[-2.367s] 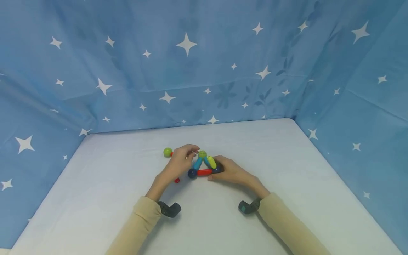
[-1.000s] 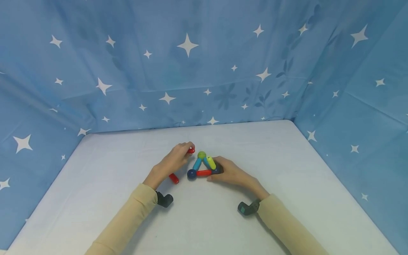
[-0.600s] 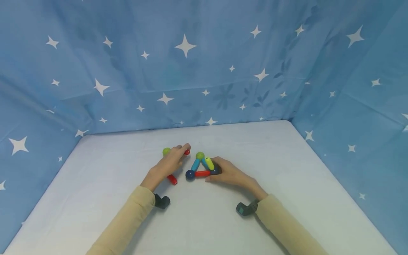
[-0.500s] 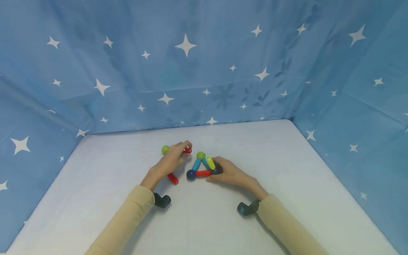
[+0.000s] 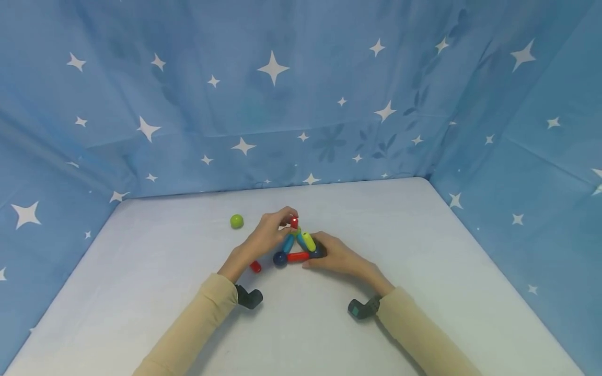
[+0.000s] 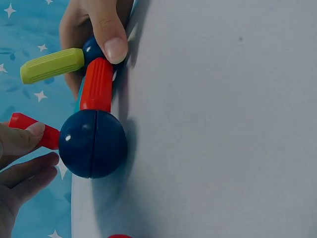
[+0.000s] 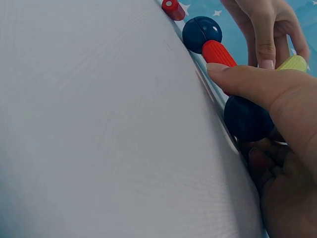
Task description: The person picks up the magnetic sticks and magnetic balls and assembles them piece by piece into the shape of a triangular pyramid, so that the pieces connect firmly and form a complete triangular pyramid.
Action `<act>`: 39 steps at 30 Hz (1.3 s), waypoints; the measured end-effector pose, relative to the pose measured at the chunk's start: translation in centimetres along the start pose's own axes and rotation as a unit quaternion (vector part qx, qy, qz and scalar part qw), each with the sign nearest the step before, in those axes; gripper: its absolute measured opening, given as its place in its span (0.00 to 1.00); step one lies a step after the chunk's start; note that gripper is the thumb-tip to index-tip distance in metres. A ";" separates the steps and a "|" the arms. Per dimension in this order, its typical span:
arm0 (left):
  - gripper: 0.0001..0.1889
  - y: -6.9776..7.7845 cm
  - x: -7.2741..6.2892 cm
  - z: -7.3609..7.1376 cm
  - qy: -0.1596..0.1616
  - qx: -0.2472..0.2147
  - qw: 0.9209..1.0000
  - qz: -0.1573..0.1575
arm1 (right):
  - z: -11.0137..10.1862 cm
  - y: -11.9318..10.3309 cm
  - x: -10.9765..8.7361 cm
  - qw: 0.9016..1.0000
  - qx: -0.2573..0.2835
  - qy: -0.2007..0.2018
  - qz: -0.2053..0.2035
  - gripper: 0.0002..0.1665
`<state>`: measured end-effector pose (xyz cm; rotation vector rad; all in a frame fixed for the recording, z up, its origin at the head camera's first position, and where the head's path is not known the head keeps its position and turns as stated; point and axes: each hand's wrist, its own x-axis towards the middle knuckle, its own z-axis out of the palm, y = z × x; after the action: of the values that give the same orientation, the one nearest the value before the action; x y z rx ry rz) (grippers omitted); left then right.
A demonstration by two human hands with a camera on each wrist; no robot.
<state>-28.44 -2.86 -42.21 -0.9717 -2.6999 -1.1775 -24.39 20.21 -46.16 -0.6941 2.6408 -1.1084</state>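
A triangle of magnetic rods and balls lies flat on the table. A red rod (image 5: 298, 257) forms its near side between a navy ball (image 5: 280, 259) and another navy ball (image 7: 247, 120); blue rods (image 5: 288, 243) run back to a green ball, now mostly hidden. From the right navy ball a yellow-green rod (image 6: 52, 66) slants up. My right hand (image 5: 340, 253) grips that right corner, thumb along the red rod's end. Between thumb and fingers, my left hand (image 5: 268, 233) pinches a second red rod (image 5: 294, 223), upright right over the back green ball.
A loose green ball (image 5: 236, 221) lies to the left of my left hand. Another red rod (image 5: 255, 267) lies beside the left wrist, partly covered by it. A blue star-patterned curtain (image 5: 273, 104) stands behind the white table (image 5: 376, 209).
My left hand first moved left and picked up a red rod from beside the loose green ball. It has since carried the rod right, over the triangle's back corner. My right hand has stayed in place.
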 end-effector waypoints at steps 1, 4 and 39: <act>0.15 0.0 -0.2 0.0 -0.002 0.000 1.000 -0.001 | 0.0 0.0 0.0 1.000 -0.001 0.000 -0.002 0.41; 0.15 -0.1 -0.8 -0.1 -0.009 0.002 1.000 0.011 | 0.2 0.0 0.1 1.000 -0.003 0.001 -0.009 0.40; 0.10 -0.1 -8.2 -3.9 -0.089 0.143 0.986 -0.006 | 0.3 -0.1 0.3 1.000 -0.011 0.001 0.015 0.39</act>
<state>-22.71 -9.82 -41.71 -1.0599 -2.9054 -0.7044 -24.46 19.83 -46.35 -0.6564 2.6600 -1.0748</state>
